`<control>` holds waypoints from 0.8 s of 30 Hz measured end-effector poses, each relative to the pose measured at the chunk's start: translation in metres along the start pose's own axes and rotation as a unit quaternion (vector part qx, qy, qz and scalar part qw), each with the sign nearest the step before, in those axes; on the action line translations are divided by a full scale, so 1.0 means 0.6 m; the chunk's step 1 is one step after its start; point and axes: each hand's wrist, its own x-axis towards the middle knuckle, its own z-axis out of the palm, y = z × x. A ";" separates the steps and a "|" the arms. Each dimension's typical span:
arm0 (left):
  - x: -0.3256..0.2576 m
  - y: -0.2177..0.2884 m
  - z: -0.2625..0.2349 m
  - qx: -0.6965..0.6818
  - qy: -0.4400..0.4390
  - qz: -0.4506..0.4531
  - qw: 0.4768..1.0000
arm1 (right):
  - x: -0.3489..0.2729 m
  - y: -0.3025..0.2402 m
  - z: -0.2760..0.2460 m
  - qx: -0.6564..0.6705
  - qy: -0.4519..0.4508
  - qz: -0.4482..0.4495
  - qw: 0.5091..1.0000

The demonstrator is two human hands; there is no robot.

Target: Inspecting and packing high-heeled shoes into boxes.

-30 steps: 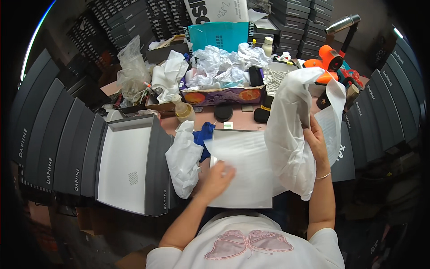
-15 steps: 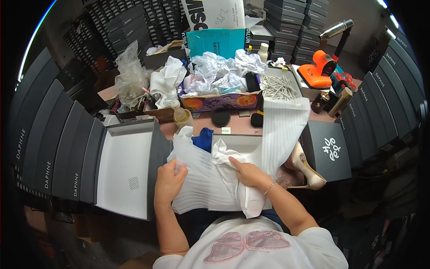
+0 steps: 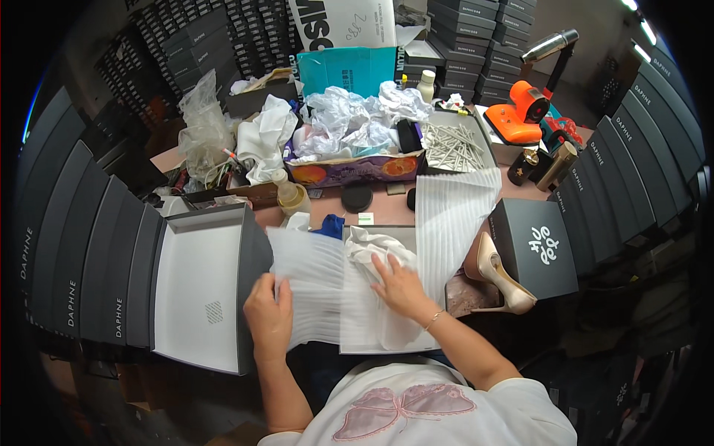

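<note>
A shoe box [image 3: 387, 343] lies open in front of me, lined with white ribbed wrapping paper [image 3: 450, 223] that spills out to the left and rises at the right. My left hand [image 3: 269, 318] presses flat on the left flap of the paper. My right hand [image 3: 401, 286] rests on a crumpled white bundle [image 3: 372, 245] inside the box, fingers spread. A beige high-heeled shoe [image 3: 500, 276] lies on the table just right of the box.
An open dark box lid [image 3: 201, 290] lies to the left. A dark closed box [image 3: 537, 249] stands at right. Behind are a carton of crumpled tissue [image 3: 349, 134], an orange tool [image 3: 520, 111], a blue cloth [image 3: 331, 224] and stacks of dark shoe boxes [image 3: 74, 253] all round.
The white paper held up at the right has come down into the box. My right hand moved from the raised paper onto the bundle; my left hand slid left onto the flap.
</note>
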 end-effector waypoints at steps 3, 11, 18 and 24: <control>-0.028 0.065 -0.029 -0.047 0.107 0.069 0.991 | 0.007 0.056 -0.068 -0.100 0.062 -0.030 0.993; -0.085 0.022 0.152 -0.076 -0.175 0.132 0.973 | -0.073 0.123 -0.208 -0.372 -0.134 -0.108 0.912; -0.090 -0.068 0.197 -0.063 -0.201 0.049 0.976 | -0.160 0.050 -0.275 -0.121 -0.354 -0.078 0.924; -0.069 -0.047 0.192 -0.062 -0.171 0.096 0.979 | -0.037 0.041 -0.197 -0.293 -0.048 -0.308 0.904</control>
